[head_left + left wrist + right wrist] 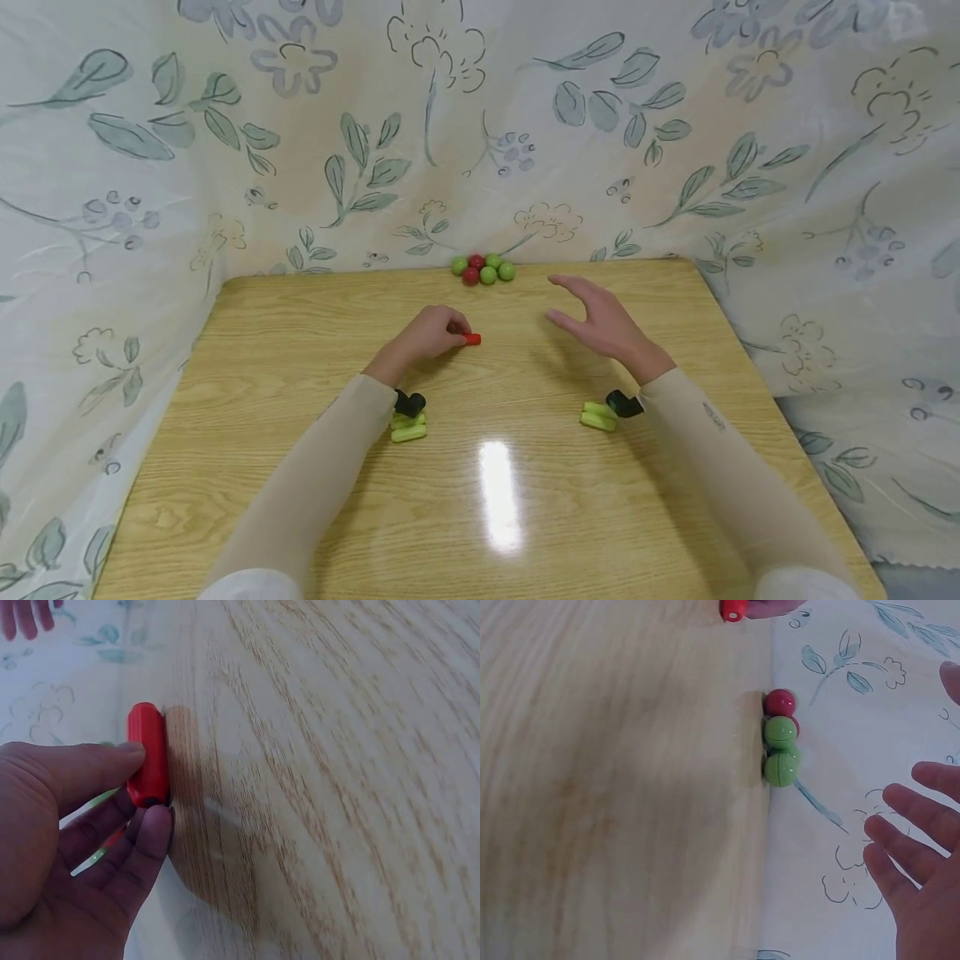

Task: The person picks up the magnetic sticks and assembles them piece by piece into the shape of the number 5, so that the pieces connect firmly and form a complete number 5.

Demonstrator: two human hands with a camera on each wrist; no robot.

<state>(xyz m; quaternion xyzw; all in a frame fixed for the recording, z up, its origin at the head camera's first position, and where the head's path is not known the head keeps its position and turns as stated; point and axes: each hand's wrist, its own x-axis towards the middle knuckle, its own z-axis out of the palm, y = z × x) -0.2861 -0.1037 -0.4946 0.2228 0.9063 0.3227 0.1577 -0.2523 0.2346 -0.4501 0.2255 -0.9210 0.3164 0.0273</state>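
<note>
My left hand [432, 332] pinches a short red ribbed cylinder [473, 339] between thumb and fingers, low at the wooden tabletop. In the left wrist view the thumb lies along one side of the red cylinder [152, 776], with a fingertip at its near end. My right hand [603, 321] is held over the right part of the table, thumb and fingers apart, with nothing in its grasp. In the right wrist view the fingers of the right hand [934, 877] are spread, to the side of the red and green balls [781, 769].
Several shiny green balls [488, 275] and red balls [470, 276] sit clustered at the table's far edge. Yellow-green sticks [408, 433] lie under the left wrist, and a like pair of sticks [597, 421] by the right wrist. Flowered cloth [420, 167] hangs behind the table.
</note>
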